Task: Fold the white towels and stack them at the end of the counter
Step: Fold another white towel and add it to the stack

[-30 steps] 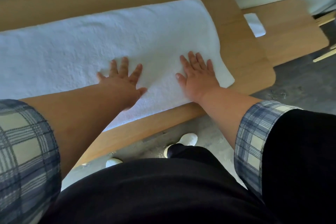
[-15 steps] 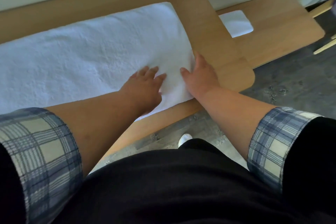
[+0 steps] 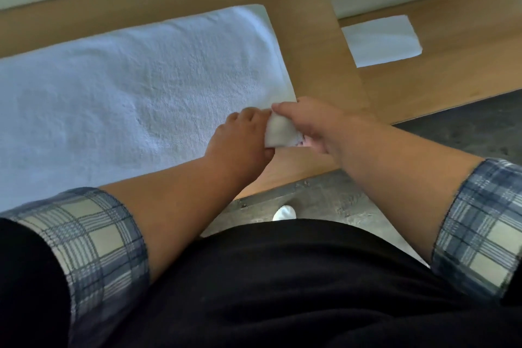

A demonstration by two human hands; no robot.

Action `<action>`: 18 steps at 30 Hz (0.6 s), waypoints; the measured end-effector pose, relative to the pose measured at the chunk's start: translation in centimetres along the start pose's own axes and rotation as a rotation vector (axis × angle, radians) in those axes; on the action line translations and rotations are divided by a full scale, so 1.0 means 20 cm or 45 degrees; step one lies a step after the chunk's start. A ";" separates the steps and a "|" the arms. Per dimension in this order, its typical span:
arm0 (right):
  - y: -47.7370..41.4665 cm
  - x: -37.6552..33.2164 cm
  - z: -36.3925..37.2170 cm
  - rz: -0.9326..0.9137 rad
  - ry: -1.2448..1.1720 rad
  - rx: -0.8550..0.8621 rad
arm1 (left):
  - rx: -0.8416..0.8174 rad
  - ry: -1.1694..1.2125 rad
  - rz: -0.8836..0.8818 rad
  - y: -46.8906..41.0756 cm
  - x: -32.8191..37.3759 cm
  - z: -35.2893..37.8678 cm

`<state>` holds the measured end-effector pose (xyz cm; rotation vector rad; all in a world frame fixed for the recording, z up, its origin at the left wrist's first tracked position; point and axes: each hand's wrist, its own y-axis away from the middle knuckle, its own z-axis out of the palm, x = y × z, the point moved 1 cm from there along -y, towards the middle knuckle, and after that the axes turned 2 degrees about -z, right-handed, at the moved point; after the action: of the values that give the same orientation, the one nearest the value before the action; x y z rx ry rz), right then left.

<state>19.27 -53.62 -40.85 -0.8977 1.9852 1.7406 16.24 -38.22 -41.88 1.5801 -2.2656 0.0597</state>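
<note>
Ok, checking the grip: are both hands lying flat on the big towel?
No, the left hand and right hand both pinch the raised near corner of the big towel.

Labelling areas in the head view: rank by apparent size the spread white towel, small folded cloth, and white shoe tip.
1. spread white towel
2. small folded cloth, though it lies farther away
3. white shoe tip, mostly hidden

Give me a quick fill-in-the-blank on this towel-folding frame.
The left hand and right hand both grip one ____ of the white towel. The towel lies on a ____ counter. A smaller folded towel lies to the counter's ____.
Missing: corner; wooden; right.
</note>
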 end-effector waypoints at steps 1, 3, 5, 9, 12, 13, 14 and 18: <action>0.01 -0.02 0.01 0.031 -0.210 -0.085 | 0.029 0.126 -0.092 0.01 0.00 -0.03; 0.03 -0.06 0.05 0.067 -0.441 -0.185 | 0.092 0.210 -0.229 0.02 -0.03 -0.10; 0.04 -0.13 0.08 0.068 -0.497 -0.225 | 0.133 0.265 -0.332 0.04 -0.08 -0.18; 0.03 -0.25 0.16 -0.075 -0.350 -0.323 | 0.255 0.546 -0.561 0.04 -0.18 -0.29; 0.00 -0.30 0.23 -0.208 -0.157 -0.303 | 0.368 0.684 -0.759 0.02 -0.28 -0.31; -0.02 -0.30 0.25 -0.255 -0.101 -0.300 | 0.395 0.728 -0.820 0.01 -0.32 -0.30; -0.03 -0.30 0.26 -0.303 -0.055 -0.289 | 0.420 0.769 -0.873 0.00 -0.36 -0.28; -0.13 -0.26 0.25 -0.552 0.127 0.008 | 0.388 0.789 -1.040 -0.05 -0.52 -0.21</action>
<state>24.07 -47.64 -40.51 -1.3202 1.6874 1.4656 21.41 -28.30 -41.61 2.1428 -1.0890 0.5963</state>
